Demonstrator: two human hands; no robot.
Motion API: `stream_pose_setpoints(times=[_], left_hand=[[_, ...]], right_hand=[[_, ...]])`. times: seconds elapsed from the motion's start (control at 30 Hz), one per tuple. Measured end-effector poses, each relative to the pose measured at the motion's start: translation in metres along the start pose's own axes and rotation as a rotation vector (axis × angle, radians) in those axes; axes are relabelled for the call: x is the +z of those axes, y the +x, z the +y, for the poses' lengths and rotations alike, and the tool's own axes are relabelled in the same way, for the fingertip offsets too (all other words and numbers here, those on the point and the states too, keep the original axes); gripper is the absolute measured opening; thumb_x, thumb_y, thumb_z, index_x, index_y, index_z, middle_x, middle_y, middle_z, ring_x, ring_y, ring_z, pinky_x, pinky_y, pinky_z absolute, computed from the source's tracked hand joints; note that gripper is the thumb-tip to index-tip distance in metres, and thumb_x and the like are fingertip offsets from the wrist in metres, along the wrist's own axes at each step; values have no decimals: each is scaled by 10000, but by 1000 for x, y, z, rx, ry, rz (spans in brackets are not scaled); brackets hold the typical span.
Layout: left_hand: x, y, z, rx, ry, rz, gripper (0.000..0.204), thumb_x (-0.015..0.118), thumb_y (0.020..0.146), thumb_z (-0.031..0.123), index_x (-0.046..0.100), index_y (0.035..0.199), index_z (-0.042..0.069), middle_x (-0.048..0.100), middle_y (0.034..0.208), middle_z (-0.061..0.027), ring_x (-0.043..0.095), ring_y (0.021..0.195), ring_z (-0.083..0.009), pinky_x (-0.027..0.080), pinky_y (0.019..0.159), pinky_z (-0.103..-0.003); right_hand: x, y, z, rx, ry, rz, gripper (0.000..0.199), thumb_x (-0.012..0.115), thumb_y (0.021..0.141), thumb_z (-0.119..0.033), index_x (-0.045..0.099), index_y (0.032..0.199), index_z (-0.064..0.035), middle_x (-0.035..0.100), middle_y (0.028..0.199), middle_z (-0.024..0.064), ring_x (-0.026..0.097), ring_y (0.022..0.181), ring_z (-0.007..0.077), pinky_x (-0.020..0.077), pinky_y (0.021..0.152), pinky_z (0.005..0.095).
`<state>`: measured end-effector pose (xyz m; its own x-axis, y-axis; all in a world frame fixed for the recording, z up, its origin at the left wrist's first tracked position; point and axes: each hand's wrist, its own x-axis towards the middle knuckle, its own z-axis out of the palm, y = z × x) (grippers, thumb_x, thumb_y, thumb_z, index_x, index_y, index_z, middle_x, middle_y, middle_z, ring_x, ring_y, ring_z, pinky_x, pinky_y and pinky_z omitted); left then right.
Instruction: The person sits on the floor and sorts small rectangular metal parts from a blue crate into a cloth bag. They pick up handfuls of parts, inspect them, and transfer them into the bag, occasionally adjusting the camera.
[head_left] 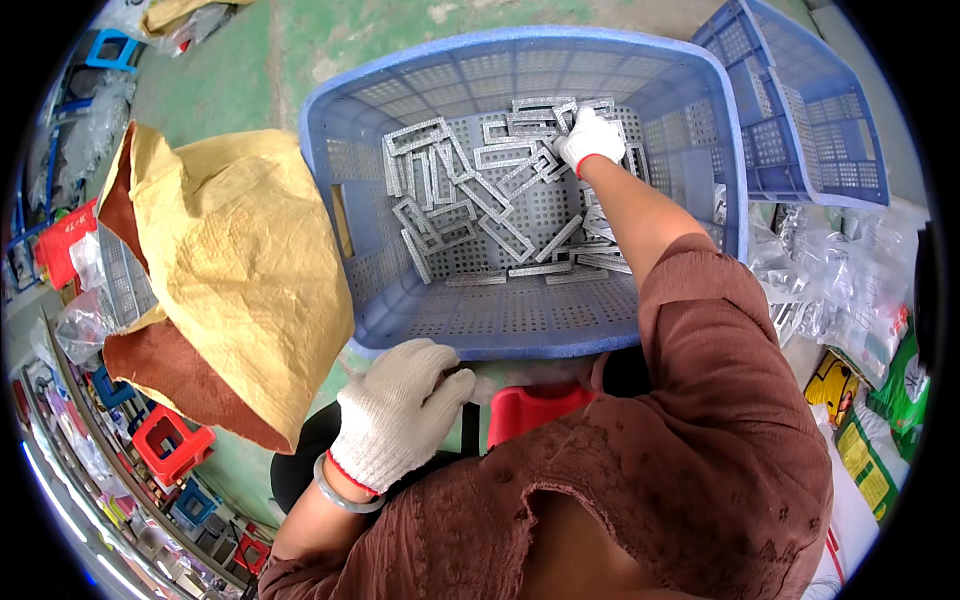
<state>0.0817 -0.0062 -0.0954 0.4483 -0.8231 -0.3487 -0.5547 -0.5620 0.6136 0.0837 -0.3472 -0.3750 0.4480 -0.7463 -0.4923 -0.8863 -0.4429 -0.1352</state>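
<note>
head view: gloved right hand pinches grey metal frames at one o'clock in the blue crate; gloved left hand, fingers curled, steadies its six o'clock rim. best lifted singly, since the frames look interlocked.

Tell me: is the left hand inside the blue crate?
No, the left hand rests outside the blue crate, at its near rim.

yellow-green printed bags, lower right

Two blue plastic crates: one large crate in front and a second crate behind it to the right. A pile of grey metal frames lies in the large one, too tangled to count. One yellow sack. Two gloved hands: left, right.
</note>
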Motion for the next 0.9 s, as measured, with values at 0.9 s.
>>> stream_pose_setpoints(times=[0.9], left_hand=[[1,5,1,-31,-161,10,121,718,801,67,681,911,32,685,885,-93,672,810,-249,525,698,-294]], right_hand=[[-11,21,-27,-346,-242,-107,472,628,831,-111,540,1295,-110,541,1363,166,536,1268,349,463,1025,483]])
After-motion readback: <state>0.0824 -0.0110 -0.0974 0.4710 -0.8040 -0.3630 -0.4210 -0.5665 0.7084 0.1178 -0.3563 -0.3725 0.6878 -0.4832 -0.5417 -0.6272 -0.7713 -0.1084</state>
